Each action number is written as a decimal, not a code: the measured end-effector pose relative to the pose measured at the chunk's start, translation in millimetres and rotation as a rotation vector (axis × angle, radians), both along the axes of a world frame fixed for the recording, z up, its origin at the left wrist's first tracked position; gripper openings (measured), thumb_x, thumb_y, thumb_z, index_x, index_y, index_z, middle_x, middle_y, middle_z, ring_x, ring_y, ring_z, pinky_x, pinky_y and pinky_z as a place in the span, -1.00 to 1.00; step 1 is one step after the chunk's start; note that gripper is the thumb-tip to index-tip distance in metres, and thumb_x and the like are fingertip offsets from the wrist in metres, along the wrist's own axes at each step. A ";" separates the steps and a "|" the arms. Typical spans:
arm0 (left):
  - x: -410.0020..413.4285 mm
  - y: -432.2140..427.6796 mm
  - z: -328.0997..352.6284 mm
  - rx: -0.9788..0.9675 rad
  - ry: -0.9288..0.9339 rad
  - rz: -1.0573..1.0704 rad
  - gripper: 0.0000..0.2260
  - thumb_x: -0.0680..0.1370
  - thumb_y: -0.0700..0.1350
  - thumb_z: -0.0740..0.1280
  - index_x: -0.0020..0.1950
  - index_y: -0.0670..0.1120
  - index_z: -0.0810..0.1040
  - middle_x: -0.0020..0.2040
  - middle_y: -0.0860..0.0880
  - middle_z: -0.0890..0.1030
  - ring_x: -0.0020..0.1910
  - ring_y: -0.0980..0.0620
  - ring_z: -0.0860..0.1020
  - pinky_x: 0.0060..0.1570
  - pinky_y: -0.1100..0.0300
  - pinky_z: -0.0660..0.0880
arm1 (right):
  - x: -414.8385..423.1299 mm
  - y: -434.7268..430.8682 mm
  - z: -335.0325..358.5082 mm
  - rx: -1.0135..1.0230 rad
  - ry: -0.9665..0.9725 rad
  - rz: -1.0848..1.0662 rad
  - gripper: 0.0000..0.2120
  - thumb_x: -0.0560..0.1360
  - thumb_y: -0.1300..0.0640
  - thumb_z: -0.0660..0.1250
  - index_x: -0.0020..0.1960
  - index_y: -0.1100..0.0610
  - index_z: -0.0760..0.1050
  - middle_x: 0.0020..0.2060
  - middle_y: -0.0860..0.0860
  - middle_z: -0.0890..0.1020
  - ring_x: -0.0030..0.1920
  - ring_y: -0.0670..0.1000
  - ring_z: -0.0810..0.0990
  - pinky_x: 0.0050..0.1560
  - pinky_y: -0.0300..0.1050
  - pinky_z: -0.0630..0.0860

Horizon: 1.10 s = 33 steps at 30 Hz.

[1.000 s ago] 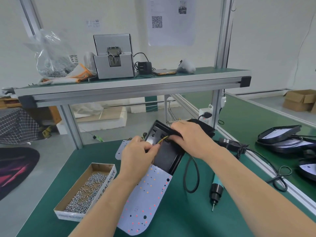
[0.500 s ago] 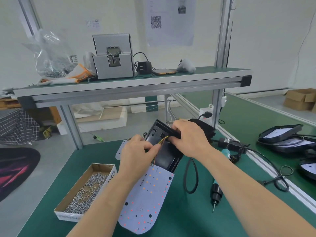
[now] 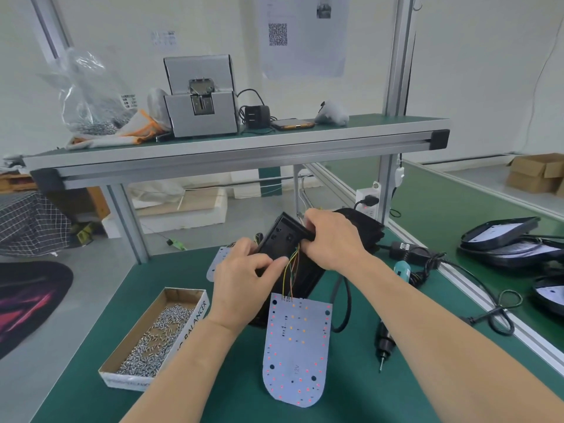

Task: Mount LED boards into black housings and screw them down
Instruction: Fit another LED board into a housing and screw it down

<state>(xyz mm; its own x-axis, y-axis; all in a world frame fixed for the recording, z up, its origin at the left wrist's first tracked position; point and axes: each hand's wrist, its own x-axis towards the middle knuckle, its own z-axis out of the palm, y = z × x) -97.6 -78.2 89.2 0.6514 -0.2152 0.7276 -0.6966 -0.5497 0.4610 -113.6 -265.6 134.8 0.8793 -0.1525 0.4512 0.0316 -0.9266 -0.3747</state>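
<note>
At the left of the green bench (image 3: 213,392) lies an open cardboard box (image 3: 195,319) holding a heap of small silver screws (image 3: 155,337); just right of it, the left hand (image 3: 244,279) has its fingers curled over the near left edge of the black housing (image 3: 282,239), thumb pressed against the side, gripping it. The housing stands tilted, its far end raised off the mat; thin coloured wires (image 3: 291,270) run from between the two hands down to the LED board (image 3: 297,346), which lies flat on the mat nearest the person, its straight top edge just beside the housing's lower end and its rounded end pointing toward the person. The right hand (image 3: 332,239) is closed round the housing's upper right edge, fingers wrapped over the rim; whether it also pinches the wires cannot be told. Further right, an electric screwdriver (image 3: 385,340) lies on the mat, tip toward the person; well apart at the far right sit several assembled housings (image 3: 500,236).
</note>
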 end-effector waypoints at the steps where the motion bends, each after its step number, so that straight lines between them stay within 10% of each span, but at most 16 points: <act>1: -0.4 0.1 -2.2 -0.007 -0.009 -0.007 -0.66 0.47 0.11 0.43 -0.38 -0.10 0.65 -0.25 0.05 0.39 -0.28 0.09 0.42 -0.28 0.23 0.29 | 0.9 0.3 -0.3 0.022 0.005 0.004 -0.70 0.40 0.05 0.40 -0.27 0.00 0.25 -0.34 -0.09 0.45 -0.26 0.07 0.43 -0.33 -0.07 0.22; 8: -9.4 2.3 -13.5 -0.012 0.015 -0.158 -0.90 0.52 0.03 0.32 -0.01 0.12 0.43 -0.09 0.09 0.47 -0.16 0.11 0.47 -0.18 0.12 0.49 | 1.6 0.3 -0.4 -0.015 0.000 0.032 -0.67 0.41 0.09 0.39 -0.33 0.01 0.23 -0.40 -0.07 0.43 -0.28 0.09 0.41 -0.39 -0.12 0.16; 13: -15.3 1.3 -13.8 -0.170 0.296 -0.229 -0.38 0.49 -0.14 0.47 0.41 0.16 0.22 -0.17 0.14 0.54 -0.17 0.14 0.54 -0.16 0.40 0.42 | -0.6 9.1 -4.2 -0.198 -0.047 -0.029 -0.81 0.46 0.09 0.33 -0.27 0.04 0.35 -0.30 -0.04 0.55 -0.22 0.15 0.47 -0.27 -0.06 0.29; 19: -15.2 13.8 -23.5 -0.150 0.660 -0.361 -0.71 0.37 -0.03 0.51 0.03 0.22 0.60 -0.04 0.19 0.71 -0.05 0.20 0.66 -0.11 0.32 0.52 | -10.2 19.5 -7.7 -0.245 -0.217 0.075 -0.75 0.38 0.25 0.34 -0.25 0.10 0.24 -0.38 -0.01 0.35 -0.33 0.16 0.31 -0.36 -0.06 0.18; 25: -13.6 20.9 -28.9 -0.282 0.671 -0.289 -0.71 0.41 -0.18 0.51 -0.01 0.20 0.66 -0.08 0.12 0.73 -0.07 0.12 0.69 -0.03 0.15 0.58 | -14.6 15.7 13.1 -0.065 0.164 0.415 -0.81 0.48 0.30 0.32 -0.11 0.07 0.36 -0.25 -0.09 0.42 -0.25 -0.05 0.38 -0.21 -0.09 0.28; 29: -11.1 29.9 -34.6 -0.382 0.725 -0.250 -0.73 0.49 -0.31 0.47 0.04 0.05 0.66 -0.07 0.08 0.74 -0.08 0.10 0.70 -0.07 0.15 0.55 | -35.0 5.1 23.4 0.110 0.172 0.443 -0.76 0.49 0.11 0.38 0.15 0.01 0.48 0.03 -0.13 0.49 0.03 -0.20 0.48 -0.04 -0.38 0.36; 33: -10.2 34.3 -38.4 -0.465 0.756 -0.241 -0.72 0.49 -0.32 0.45 0.07 0.03 0.65 -0.03 0.03 0.74 -0.05 0.07 0.70 -0.07 0.17 0.56 | -72.5 2.3 -1.9 0.189 -0.017 0.176 -0.63 0.42 -0.31 0.34 -0.08 -0.01 0.46 -0.13 -0.12 0.53 -0.12 -0.14 0.49 -0.12 -0.24 0.43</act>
<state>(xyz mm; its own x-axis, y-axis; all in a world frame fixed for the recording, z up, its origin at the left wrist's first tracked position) -107.8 -43.8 50.8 0.9645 -0.1992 0.1735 -0.1913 -0.0740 0.9787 -186.1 -263.3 132.8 0.8925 -0.0811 0.4438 0.1935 -0.8198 -0.5390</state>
